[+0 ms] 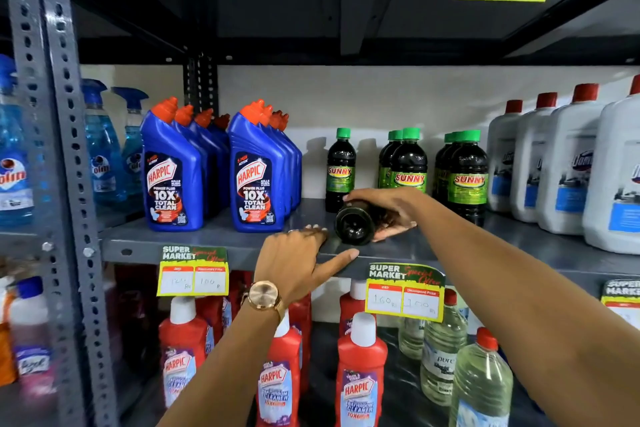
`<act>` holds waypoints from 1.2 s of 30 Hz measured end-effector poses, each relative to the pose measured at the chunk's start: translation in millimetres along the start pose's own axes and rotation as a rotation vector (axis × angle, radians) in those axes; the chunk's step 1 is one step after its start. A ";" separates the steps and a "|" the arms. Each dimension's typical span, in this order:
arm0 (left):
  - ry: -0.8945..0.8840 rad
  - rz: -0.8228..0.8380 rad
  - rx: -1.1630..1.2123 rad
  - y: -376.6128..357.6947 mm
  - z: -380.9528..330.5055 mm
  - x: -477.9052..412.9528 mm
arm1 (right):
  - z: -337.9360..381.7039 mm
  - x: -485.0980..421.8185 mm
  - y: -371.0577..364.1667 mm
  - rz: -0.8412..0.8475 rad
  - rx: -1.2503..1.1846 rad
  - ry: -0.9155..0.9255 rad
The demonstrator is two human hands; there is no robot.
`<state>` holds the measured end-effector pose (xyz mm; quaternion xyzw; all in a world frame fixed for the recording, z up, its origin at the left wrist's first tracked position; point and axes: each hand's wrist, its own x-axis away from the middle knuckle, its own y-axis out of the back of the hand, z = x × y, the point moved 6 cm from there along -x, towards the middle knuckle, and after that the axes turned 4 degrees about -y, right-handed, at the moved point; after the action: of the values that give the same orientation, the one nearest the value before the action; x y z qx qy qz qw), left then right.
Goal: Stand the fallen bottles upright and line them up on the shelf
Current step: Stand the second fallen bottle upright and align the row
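Note:
A dark Sunny bottle (355,222) lies on its side on the grey middle shelf (214,236), its round base facing me. My right hand (388,208) is wrapped around its body, fingers over the top and thumb below. My left hand (304,262), with a watch on the wrist, rests on the shelf's front edge just left of the bottle, fingers spread, touching nothing else. Behind it one Sunny bottle (341,168) with a green cap stands alone. Two short rows of Sunny bottles (408,163) (467,173) stand upright to the right.
Blue Harpic bottles (256,170) stand in two rows to the left, white Domex bottles (568,163) to the right. Blue spray bottles (104,149) are at far left. Price tags (405,291) hang from the shelf edge. Red Harpic bottles (360,374) fill the shelf below.

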<state>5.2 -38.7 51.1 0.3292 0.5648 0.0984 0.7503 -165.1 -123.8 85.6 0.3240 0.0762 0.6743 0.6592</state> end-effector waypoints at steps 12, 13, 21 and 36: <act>0.040 0.036 -0.009 -2.6 -1.0 2.1 | 26.8 22.8 5.8 -0.631 -0.092 0.599; 0.043 0.034 -0.001 -2.3 -0.6 2.0 | 30.6 21.3 2.4 -0.676 -0.020 0.619; 0.038 0.054 -0.018 -3.9 1.9 1.1 | 39.6 -11.7 -15.3 -0.606 -0.018 0.505; 0.073 0.020 0.035 -2.6 -0.3 2.1 | 33.2 -23.7 -23.1 -0.603 -0.076 0.601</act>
<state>5.1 -39.5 47.9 0.3441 0.5903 0.1079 0.7222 -129.7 -154.1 91.2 0.0517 0.3312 0.5181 0.7869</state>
